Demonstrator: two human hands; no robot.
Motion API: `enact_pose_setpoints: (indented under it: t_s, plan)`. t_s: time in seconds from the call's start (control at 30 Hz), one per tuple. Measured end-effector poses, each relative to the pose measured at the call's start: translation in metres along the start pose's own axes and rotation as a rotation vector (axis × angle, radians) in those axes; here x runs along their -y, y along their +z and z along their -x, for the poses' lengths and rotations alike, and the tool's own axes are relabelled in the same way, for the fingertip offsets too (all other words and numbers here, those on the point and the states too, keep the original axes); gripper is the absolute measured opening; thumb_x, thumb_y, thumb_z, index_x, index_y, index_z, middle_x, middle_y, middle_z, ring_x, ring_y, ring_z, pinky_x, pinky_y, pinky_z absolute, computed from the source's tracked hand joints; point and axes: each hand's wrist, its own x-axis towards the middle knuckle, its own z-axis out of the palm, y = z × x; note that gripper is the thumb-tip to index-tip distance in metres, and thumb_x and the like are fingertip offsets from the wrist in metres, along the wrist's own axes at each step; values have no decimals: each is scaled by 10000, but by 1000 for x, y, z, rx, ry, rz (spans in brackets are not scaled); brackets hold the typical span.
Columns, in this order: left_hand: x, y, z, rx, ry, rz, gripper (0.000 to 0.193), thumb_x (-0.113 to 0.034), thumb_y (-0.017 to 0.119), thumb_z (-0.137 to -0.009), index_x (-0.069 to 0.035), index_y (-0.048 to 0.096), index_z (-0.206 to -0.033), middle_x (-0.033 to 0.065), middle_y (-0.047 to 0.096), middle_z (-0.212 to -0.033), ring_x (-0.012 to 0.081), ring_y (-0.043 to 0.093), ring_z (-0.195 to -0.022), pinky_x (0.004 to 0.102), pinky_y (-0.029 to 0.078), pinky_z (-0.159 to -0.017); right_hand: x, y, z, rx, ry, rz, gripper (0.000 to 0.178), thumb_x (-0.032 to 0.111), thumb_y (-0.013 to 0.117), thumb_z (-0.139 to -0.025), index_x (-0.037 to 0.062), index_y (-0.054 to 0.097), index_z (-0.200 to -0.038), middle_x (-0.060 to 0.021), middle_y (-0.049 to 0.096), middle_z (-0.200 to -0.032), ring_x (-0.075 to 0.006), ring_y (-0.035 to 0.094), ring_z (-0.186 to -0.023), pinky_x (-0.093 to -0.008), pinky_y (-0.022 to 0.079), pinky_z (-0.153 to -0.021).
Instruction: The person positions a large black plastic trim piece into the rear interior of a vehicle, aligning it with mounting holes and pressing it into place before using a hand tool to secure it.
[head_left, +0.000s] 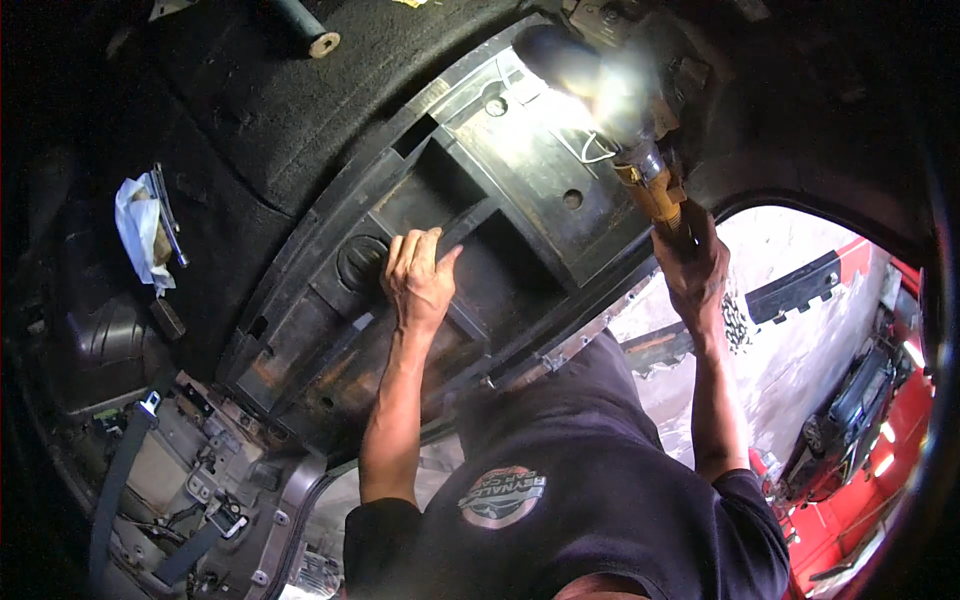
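My right hand (692,262) is wrapped round the orange-brown handle of a work lamp (655,190). Its lit head glares at the upper right, whitening the trim beneath it. My left hand (416,280) reaches over a black plastic storage tray (530,325) with several compartments, set in the vehicle floor. Its thumb stands apart from the bent fingers, which lie at a divider beside a round dark knob (362,262). Whether the fingertips press on the divider is hard to tell. Near the lamp, a thin white wire (585,150) lies on the trim.
A white cloth or paper (140,225) and a metal ratchet-like tool (167,215) lie on the dark carpet at left. A tube (305,30) sits at the top. Seat belt webbing (122,480) hangs lower left. A red vehicle (860,520) stands outside at right.
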Motion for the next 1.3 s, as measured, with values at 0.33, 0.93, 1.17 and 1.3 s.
enact_pose_setpoints:
  t_s: [0.33,0.93,1.17,1.3]
  plan:
    - [5,1,-2,-4,10,8,348,-152,806,-755,12,676,-1033,136,636,-906,341,602,-869,424,490,-759,-6,8,-13,32,19,5,425,164,714,-892,-12,573,-1252,-217,712,-1056,-297,718,-960,-373,569,-818]
    - [0,3,4,-134,48,44,317,-114,818,-764,26,678,-1011,131,636,-887,324,621,-828,416,509,-723,-44,-4,11,41,182,-137,481,229,715,-913,6,526,-1296,-219,703,-1041,-280,704,-915,-385,563,-803]
    - [1,3,5,-105,43,56,338,-109,825,-751,25,673,-1022,137,626,-889,337,615,-835,421,505,-721,-44,-7,16,60,210,-32,472,233,698,-925,0,536,-1301,-230,687,-1092,-277,696,-958,-387,560,-802]
    - [-1,3,4,-95,29,53,346,-113,824,-750,20,672,-1030,138,624,-890,339,610,-833,426,499,-727,-42,-6,16,88,207,13,489,245,704,-925,0,541,-1315,-208,687,-1094,-260,686,-972,-373,547,-831]
